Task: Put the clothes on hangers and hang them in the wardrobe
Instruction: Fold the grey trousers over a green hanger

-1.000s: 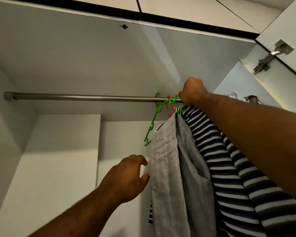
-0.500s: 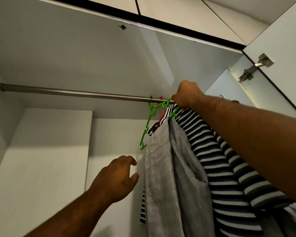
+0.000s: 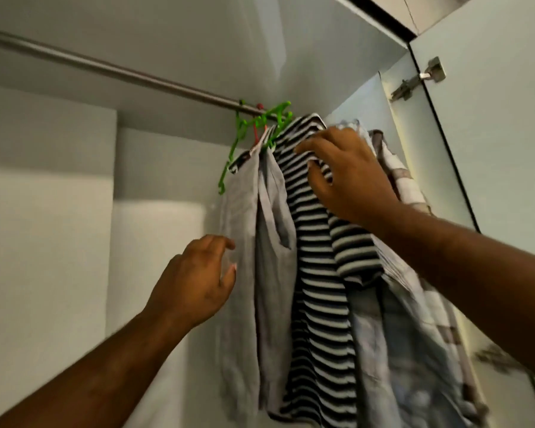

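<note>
At the right end of the wardrobe [image 3: 362,97], the clothes hang bunched together from the metal rail [image 3: 105,67]. The right hand [image 3: 349,177] reaches up from the lower right and lies on the shoulder of the striped top [image 3: 315,273]. Its fingers are bent over the fabric and its thumb is spread below them, with stripes showing in the gap. Whether it pinches the cloth or only rests on it cannot be told. The left hand [image 3: 195,279] is raised lower down, just beside the left edge of the grey shirt [image 3: 241,242]. Its fingers are loosely curled and hold nothing, and the thumb tip is at or almost at the shirt's edge.

The wardrobe holds four garments that can be counted. From left to right they are the grey shirt, the black-and-white striped top, a pale blue garment [image 3: 399,335] and a checked garment [image 3: 405,180], which is nearest the side wall. They press against one another. Above them, green hangers [image 3: 238,140] hook over the rail, at least two judging by the shapes, though blur hides the exact number. One red hanger [image 3: 257,126] sits between them. The rest of the rail, to the left, runs bare. One metal hinge [image 3: 420,80] joins the open door [image 3: 501,149] at the upper right.
</note>
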A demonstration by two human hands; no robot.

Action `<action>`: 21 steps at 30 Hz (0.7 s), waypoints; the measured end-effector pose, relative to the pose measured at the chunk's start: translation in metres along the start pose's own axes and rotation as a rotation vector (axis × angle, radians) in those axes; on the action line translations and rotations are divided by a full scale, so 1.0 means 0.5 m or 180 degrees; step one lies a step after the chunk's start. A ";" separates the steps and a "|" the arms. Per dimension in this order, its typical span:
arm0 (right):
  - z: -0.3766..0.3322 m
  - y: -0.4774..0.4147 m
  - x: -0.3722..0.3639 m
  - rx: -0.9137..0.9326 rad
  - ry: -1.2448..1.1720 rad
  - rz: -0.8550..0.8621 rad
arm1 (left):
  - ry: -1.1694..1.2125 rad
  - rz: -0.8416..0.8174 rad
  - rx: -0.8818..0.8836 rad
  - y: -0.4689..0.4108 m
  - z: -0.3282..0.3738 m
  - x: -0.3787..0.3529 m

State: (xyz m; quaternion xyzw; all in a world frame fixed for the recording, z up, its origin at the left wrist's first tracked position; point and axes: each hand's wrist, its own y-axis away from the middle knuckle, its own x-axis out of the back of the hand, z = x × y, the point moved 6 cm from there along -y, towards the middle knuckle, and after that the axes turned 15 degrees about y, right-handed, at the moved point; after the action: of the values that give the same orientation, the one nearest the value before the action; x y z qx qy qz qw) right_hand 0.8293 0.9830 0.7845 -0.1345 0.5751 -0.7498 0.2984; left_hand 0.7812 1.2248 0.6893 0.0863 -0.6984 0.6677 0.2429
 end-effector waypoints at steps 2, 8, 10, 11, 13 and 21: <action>-0.001 0.084 0.022 0.0246 0.0034 -0.0186 | 0.0163 0.0006 -0.0146 0.030 0.030 -0.027; 0.035 0.346 0.128 0.0222 -0.0184 -0.0833 | 0.0450 -0.0012 -0.0639 0.143 0.179 -0.132; 0.048 0.430 0.170 0.0195 -0.0212 -0.1003 | 0.0529 0.0030 -0.0757 0.184 0.235 -0.168; 0.061 0.484 0.196 0.0142 -0.0200 -0.1163 | 0.0615 -0.0039 -0.0788 0.211 0.269 -0.199; 0.093 0.581 0.246 -0.0007 -0.0224 -0.1483 | 0.0740 -0.0224 -0.0904 0.260 0.340 -0.261; 0.276 0.947 0.531 -0.0802 -0.0305 -0.2788 | 0.1398 -0.1088 -0.0950 0.442 0.686 -0.526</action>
State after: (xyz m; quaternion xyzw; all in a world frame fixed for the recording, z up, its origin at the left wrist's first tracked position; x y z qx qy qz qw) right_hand 0.8346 0.6393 0.3424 -0.4347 0.5363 -0.7224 -0.0391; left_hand 0.8342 0.8578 0.3759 0.0196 -0.6948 0.5100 0.5067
